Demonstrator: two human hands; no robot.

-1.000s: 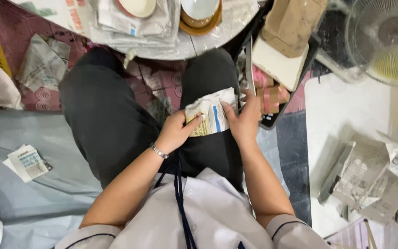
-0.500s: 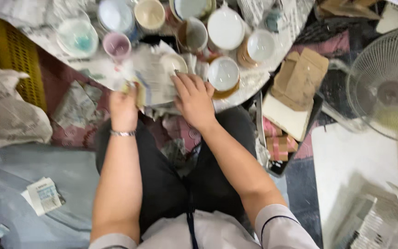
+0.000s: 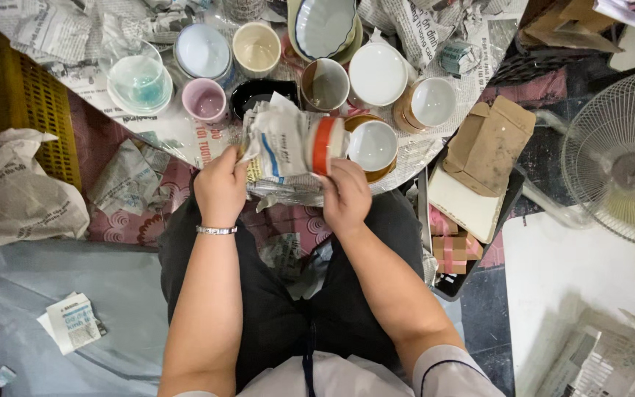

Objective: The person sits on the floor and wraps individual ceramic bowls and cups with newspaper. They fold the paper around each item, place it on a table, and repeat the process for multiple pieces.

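Observation:
My left hand (image 3: 220, 187) and my right hand (image 3: 347, 192) together hold a cup with an orange rim (image 3: 323, 145), partly wrapped in a sheet of newspaper (image 3: 277, 143). The cup lies on its side, its mouth toward the right, just above my lap at the near edge of a round table covered in newspaper (image 3: 178, 132). A metal bracelet (image 3: 216, 230) is on my left wrist. Right beside the held cup stands a white-and-brown cup (image 3: 372, 145).
Several cups and bowls crowd the table: a pink cup (image 3: 206, 99), a cream mug (image 3: 256, 48), a glass with a blue tint (image 3: 135, 77), a white bowl (image 3: 378, 73). A cardboard box (image 3: 488, 143) and a fan (image 3: 622, 169) are at the right. Crumpled newspaper (image 3: 20, 198) lies left.
The view has shifted from my lap up to the table. My hands moved from the wrapped bundle on my lap to the table edge and now hold the orange-rimmed cup in newspaper.

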